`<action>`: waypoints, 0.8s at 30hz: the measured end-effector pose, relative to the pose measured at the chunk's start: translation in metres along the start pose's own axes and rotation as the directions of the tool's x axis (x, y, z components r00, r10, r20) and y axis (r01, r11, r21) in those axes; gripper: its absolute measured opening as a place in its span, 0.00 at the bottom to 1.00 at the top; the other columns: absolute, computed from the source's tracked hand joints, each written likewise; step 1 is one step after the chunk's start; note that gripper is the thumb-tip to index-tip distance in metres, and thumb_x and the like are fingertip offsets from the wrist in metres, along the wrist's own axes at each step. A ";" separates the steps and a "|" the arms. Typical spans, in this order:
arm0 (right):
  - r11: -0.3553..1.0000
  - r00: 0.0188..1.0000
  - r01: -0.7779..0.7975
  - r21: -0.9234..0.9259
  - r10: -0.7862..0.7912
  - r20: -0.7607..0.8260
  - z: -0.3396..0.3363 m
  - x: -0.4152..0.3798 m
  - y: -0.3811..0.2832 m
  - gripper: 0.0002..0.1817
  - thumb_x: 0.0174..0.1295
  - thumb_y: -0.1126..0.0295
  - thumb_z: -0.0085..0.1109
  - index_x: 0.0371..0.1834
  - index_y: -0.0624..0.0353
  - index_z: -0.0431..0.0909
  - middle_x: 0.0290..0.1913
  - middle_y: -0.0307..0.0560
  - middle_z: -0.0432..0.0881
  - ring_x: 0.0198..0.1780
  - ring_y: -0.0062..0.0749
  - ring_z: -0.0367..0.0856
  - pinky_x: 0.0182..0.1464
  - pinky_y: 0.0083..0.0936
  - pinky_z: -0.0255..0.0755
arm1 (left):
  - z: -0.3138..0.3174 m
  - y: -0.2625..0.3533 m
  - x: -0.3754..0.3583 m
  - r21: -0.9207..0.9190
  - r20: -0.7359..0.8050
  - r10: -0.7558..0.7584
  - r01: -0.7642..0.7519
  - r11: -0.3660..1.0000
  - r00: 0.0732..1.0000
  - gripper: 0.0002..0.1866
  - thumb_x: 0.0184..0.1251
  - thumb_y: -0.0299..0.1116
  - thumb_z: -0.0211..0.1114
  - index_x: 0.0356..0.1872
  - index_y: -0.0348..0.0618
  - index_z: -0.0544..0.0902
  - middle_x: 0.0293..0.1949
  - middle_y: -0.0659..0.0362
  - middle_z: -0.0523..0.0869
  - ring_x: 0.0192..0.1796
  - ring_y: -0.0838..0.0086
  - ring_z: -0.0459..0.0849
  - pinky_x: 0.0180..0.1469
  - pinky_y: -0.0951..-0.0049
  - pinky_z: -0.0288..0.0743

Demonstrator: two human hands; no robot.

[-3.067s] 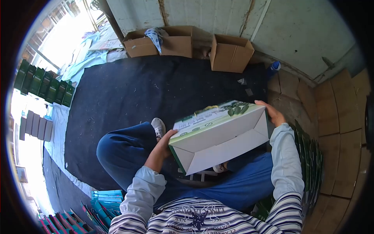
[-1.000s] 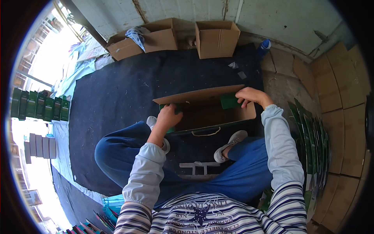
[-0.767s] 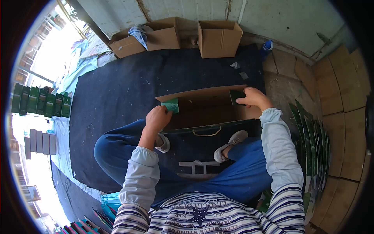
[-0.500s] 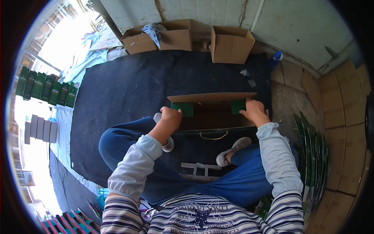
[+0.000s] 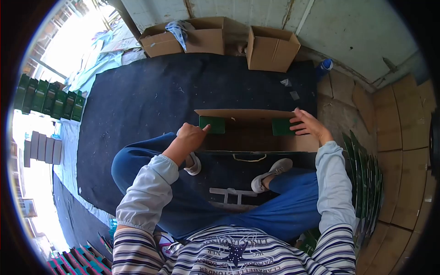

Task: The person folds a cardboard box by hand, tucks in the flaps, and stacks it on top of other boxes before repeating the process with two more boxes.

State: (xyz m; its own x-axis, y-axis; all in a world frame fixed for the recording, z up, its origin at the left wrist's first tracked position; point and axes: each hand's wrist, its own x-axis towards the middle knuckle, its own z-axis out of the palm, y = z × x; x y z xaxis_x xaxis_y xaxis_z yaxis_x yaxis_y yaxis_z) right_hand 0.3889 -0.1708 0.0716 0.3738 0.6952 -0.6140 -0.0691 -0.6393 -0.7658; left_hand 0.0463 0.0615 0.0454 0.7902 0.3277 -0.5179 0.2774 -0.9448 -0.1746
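A cardboard gift box (image 5: 247, 115) stands with its mouth toward me, brown inside and dark outside. Two small green flaps, a left flap (image 5: 216, 126) and a right flap (image 5: 281, 127), show at its ends. A pale cord handle (image 5: 250, 160) hangs on the near side. At the left end is my left hand (image 5: 190, 136), its index finger stretched out against the left flap and the other fingers partly hidden. My right hand (image 5: 310, 126) is open at the right end, fingers spread beside the right flap and close to the box edge.
Cardboard cartons (image 5: 204, 39) and another carton (image 5: 270, 50) stand along the far wall, with a blue bottle-like object (image 5: 325, 65) nearby. Green boxes (image 5: 50, 98) line the left side. Flat green pieces (image 5: 366, 178) lean at the right. A dark cloth (image 5: 137, 101) covers the floor.
My right hand has loosened from the box's right end and spread its fingers. My left hand has shifted slightly left, with its index finger now extended along the left flap.
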 end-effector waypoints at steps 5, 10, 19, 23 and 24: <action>0.982 0.996 0.011 -0.188 0.006 0.091 -0.011 0.009 -0.001 0.38 0.58 0.43 0.60 0.64 0.56 0.65 0.56 0.51 0.74 0.52 0.34 0.79 0.46 0.29 0.77 | 0.002 -0.004 -0.010 -0.016 -0.135 0.023 -0.025 1.000 0.991 0.28 0.62 0.31 0.57 0.66 0.51 0.68 0.40 0.56 0.84 0.39 0.65 0.86 0.39 0.67 0.74; 0.798 0.990 0.133 -0.588 -0.078 0.118 -0.007 0.018 0.008 0.41 0.50 0.54 0.70 0.67 0.51 0.63 0.57 0.54 0.74 0.55 0.41 0.76 0.52 0.32 0.74 | 0.003 -0.009 -0.017 -0.031 -0.207 -0.090 0.085 0.996 0.974 0.12 0.58 0.38 0.62 0.40 0.48 0.84 0.40 0.56 0.84 0.45 0.66 0.83 0.45 0.66 0.72; 0.162 0.965 -0.011 -0.987 -0.256 -0.053 0.044 0.013 -0.015 0.44 0.37 0.55 0.78 0.61 0.50 0.68 0.49 0.51 0.77 0.57 0.43 0.74 0.58 0.37 0.71 | -0.010 -0.013 -0.024 -0.488 -0.146 -0.354 0.244 0.838 0.924 0.17 0.55 0.40 0.65 0.42 0.39 0.81 0.39 0.48 0.84 0.42 0.55 0.85 0.42 0.59 0.77; 0.144 0.926 0.151 -0.978 -0.366 0.089 0.040 0.032 0.006 0.38 0.36 0.57 0.78 0.52 0.57 0.71 0.48 0.50 0.77 0.55 0.44 0.75 0.54 0.36 0.72 | -0.019 -0.015 -0.025 -0.739 -0.205 -0.367 0.102 0.665 0.907 0.18 0.55 0.38 0.66 0.41 0.36 0.80 0.32 0.45 0.85 0.39 0.53 0.85 0.40 0.60 0.77; 0.139 0.915 0.174 -0.975 -0.388 0.108 0.040 0.032 0.007 0.37 0.36 0.57 0.78 0.50 0.59 0.71 0.48 0.50 0.77 0.54 0.44 0.75 0.54 0.36 0.73 | -0.018 -0.016 -0.026 -0.793 -0.230 -0.367 0.045 0.607 0.901 0.17 0.55 0.38 0.67 0.41 0.36 0.79 0.30 0.45 0.85 0.38 0.54 0.85 0.40 0.61 0.77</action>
State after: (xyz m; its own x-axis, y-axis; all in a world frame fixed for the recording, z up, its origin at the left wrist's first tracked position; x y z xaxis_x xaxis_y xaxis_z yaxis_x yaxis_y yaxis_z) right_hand 0.3629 -0.1400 0.0387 0.2694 0.9198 -0.2853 0.9570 -0.2887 -0.0273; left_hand 0.0318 0.0681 0.0767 0.7361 0.6436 -0.2096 0.6372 -0.5544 0.5354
